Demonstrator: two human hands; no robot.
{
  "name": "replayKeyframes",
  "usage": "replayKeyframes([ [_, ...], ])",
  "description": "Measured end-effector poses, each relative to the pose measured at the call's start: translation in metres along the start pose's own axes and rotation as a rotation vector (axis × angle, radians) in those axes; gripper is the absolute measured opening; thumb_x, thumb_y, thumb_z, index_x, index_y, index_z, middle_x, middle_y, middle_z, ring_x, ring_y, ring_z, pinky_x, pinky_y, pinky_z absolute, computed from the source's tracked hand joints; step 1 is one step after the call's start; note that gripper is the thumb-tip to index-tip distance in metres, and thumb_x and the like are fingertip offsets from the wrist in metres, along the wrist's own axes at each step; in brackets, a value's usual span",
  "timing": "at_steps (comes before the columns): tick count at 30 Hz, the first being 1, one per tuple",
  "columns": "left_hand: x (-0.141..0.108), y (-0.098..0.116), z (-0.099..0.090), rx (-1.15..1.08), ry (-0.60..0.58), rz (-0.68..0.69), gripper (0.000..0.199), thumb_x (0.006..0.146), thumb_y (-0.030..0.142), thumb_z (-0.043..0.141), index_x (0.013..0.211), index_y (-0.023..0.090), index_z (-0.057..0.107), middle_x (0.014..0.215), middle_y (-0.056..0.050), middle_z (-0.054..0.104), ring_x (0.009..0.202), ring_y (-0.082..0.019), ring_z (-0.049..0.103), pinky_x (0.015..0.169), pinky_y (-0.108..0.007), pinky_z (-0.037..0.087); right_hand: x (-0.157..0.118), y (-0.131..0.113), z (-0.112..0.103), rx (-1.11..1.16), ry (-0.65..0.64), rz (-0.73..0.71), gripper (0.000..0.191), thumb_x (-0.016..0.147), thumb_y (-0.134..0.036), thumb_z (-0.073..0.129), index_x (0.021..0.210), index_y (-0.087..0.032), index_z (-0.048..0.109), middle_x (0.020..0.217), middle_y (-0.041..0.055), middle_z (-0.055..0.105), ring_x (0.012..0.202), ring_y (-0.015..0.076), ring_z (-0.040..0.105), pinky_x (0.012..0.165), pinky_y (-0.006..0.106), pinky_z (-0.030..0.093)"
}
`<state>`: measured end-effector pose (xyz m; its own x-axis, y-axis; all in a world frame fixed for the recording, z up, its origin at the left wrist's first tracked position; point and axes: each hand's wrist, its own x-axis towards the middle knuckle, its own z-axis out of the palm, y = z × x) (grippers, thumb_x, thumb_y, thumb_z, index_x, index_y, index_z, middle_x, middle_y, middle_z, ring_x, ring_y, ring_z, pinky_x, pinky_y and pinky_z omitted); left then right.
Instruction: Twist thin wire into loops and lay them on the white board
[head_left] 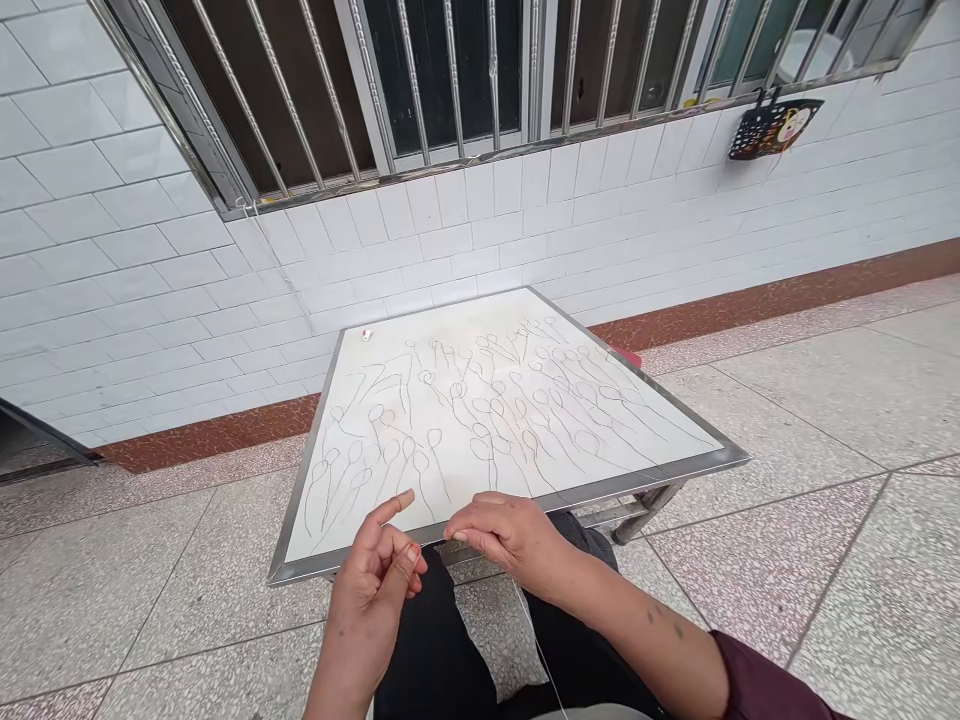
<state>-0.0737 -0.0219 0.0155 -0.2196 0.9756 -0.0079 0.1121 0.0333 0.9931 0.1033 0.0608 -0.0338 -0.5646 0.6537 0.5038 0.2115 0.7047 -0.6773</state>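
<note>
My left hand (382,575) is raised just off the near edge of the table. Its thumb presses against the curled fingers while the index finger points out; anything pinched there is too small to make out. Close beside it on the right, my right hand (510,535) pinches with thumb and forefinger. A thin pale strand (534,640) hangs from under that hand down past my lap. Across the white tabletop (457,315) lie several thin dark wire-like strands (493,465), each with a round loop at one end and a long tail.
A metal rim (697,462) borders the table, which stands against a white tiled wall (450,240). A small white and red item (367,334) lies at the far left corner. Above are barred windows (450,80). A black dotted bag (772,128) hangs at right.
</note>
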Motion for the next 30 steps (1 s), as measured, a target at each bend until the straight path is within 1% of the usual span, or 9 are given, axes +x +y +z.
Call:
replayKeyframes([
  [5, 0.0, 0.001, -0.003, 0.0, 0.006, 0.001, 0.051, 0.083, 0.041, 0.068, 0.129, 0.022, 0.059, 0.068, 0.002, 0.059, 0.062, -0.016, 0.051, 0.061, -0.028, 0.041, 0.001, 0.0, 0.0, 0.021, -0.023, 0.064, 0.029, 0.101, -0.037, 0.049, 0.098, -0.023, 0.074, 0.086, 0.0023, 0.074, 0.081, 0.0148, 0.067, 0.073, 0.025, 0.049],
  [8, 0.0, 0.003, -0.002, 0.061, -0.019, 0.034, 0.054, 0.087, 0.041, 0.065, 0.137, 0.025, 0.053, 0.072, 0.002, 0.06, 0.069, -0.018, 0.055, 0.07, -0.031, 0.045, 0.003, -0.002, -0.002, 0.06, -0.014, 0.087, 0.027, 0.1, -0.036, 0.051, 0.097, -0.023, 0.074, 0.087, 0.0028, 0.073, 0.082, 0.0148, 0.067, 0.073, 0.025, 0.049],
  [10, 0.001, 0.003, 0.0, 0.146, -0.073, 0.071, 0.056, 0.089, 0.042, 0.063, 0.141, 0.028, 0.049, 0.077, 0.001, 0.062, 0.075, -0.019, 0.057, 0.077, -0.034, 0.046, 0.003, -0.003, -0.003, 0.099, -0.004, 0.091, 0.026, 0.099, -0.035, 0.052, 0.096, -0.022, 0.074, 0.088, 0.0029, 0.073, 0.081, 0.0146, 0.066, 0.073, 0.025, 0.048],
  [12, 0.002, 0.002, 0.003, 0.198, -0.102, 0.08, 0.054, 0.089, 0.043, 0.061, 0.14, 0.028, 0.052, 0.081, 0.0, 0.064, 0.078, -0.019, 0.059, 0.081, -0.035, 0.047, 0.002, -0.004, -0.004, 0.13, -0.005, 0.088, 0.024, 0.099, -0.034, 0.052, 0.096, -0.022, 0.073, 0.089, 0.0028, 0.072, 0.081, 0.0141, 0.065, 0.072, 0.024, 0.048],
  [15, 0.004, -0.001, 0.007, 0.162, -0.042, 0.054, 0.05, 0.089, 0.044, 0.062, 0.135, 0.026, 0.058, 0.081, -0.001, 0.065, 0.076, -0.019, 0.061, 0.082, -0.035, 0.049, 0.0, -0.006, -0.005, 0.143, -0.036, 0.133, 0.021, 0.097, -0.032, 0.056, 0.111, -0.022, 0.068, 0.085, 0.0006, 0.069, 0.073, 0.0125, 0.062, 0.068, 0.023, 0.046],
  [18, 0.004, -0.003, 0.007, 0.097, 0.06, 0.043, 0.05, 0.087, 0.043, 0.065, 0.133, 0.026, 0.06, 0.079, 0.001, 0.064, 0.072, -0.017, 0.06, 0.079, -0.033, 0.05, -0.002, -0.007, -0.006, 0.09, -0.032, 0.191, 0.029, 0.093, -0.033, 0.061, 0.12, -0.022, 0.061, 0.079, -0.0014, 0.066, 0.068, 0.0126, 0.058, 0.065, 0.024, 0.044],
  [22, 0.004, -0.003, 0.003, 0.045, 0.124, 0.022, 0.049, 0.084, 0.043, 0.069, 0.129, 0.024, 0.063, 0.076, 0.001, 0.065, 0.07, -0.017, 0.06, 0.073, -0.031, 0.051, -0.002, -0.008, -0.004, 0.089, 0.044, 0.209, 0.015, 0.094, -0.025, 0.054, 0.105, -0.021, 0.064, 0.079, 0.0, 0.065, 0.067, 0.0125, 0.057, 0.063, 0.024, 0.044],
  [25, 0.005, -0.001, 0.001, 0.048, 0.101, -0.001, 0.047, 0.085, 0.046, 0.068, 0.127, 0.024, 0.064, 0.08, -0.001, 0.069, 0.073, -0.017, 0.063, 0.074, -0.032, 0.052, -0.002, -0.007, -0.002, 0.1, 0.118, 0.183, 0.016, 0.094, -0.02, 0.049, 0.092, -0.021, 0.065, 0.079, 0.0008, 0.065, 0.069, 0.0131, 0.057, 0.065, 0.024, 0.045],
  [30, 0.011, 0.002, -0.004, -0.1, 0.046, -0.065, 0.049, 0.088, 0.05, 0.061, 0.126, 0.019, 0.064, 0.092, -0.009, 0.076, 0.079, -0.02, 0.068, 0.074, -0.034, 0.053, -0.002, -0.007, 0.0, 0.171, 0.18, 0.25, 0.012, 0.092, -0.023, 0.052, 0.087, -0.021, 0.063, 0.061, -0.0043, 0.053, 0.053, 0.0108, 0.044, 0.053, 0.021, 0.038],
])
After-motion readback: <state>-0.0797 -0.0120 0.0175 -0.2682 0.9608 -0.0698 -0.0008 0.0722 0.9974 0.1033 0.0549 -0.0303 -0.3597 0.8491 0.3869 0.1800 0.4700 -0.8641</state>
